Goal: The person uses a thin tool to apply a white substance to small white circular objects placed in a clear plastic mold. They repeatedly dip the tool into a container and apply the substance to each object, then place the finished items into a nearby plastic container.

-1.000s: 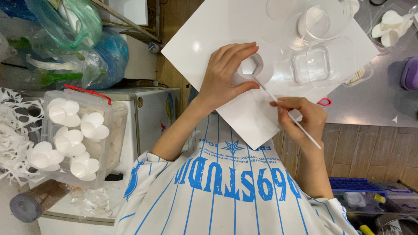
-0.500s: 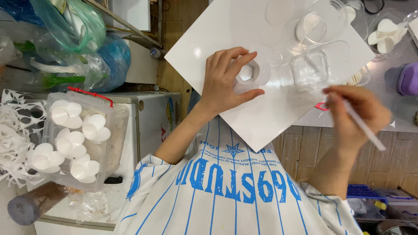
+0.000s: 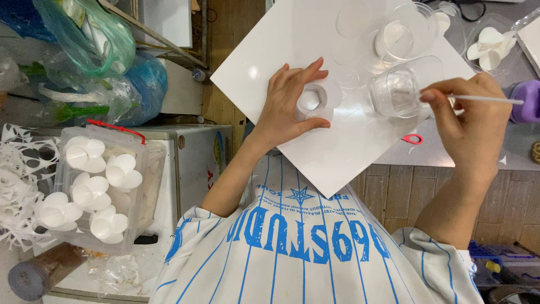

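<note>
**A:** White foam, by the looks of it. A small curled white piece (image 3: 315,101) is pinched in the left hand (image 3: 288,107), fingers curled round it from above and thumb tucked under, and it is held right down on the big white board (image 3: 270,50) that is tilted across the lap.

**B:** And the right hand (image 3: 469,121)?

**A:** Closed on a thin white stick (image 3: 486,99), gripped between thumb and fingertips. The stick's near end is pointed into a clear plastic cup (image 3: 396,90) lying on the board just beside that hand (what is inside the cup can't be made out). The two hands are kept well apart, with the cup between them.

**B:** Anything else on the board?

**A:** A second clear cup (image 3: 405,31) is seen higher up, near the top edge. A small red loop (image 3: 412,138) is lying just off the board's lower right edge. Off to the side, a clear plastic box (image 3: 101,186) with a red handle is packed with white petal-shaped pieces, and plastic bags (image 3: 95,50) are piled above it.
</note>
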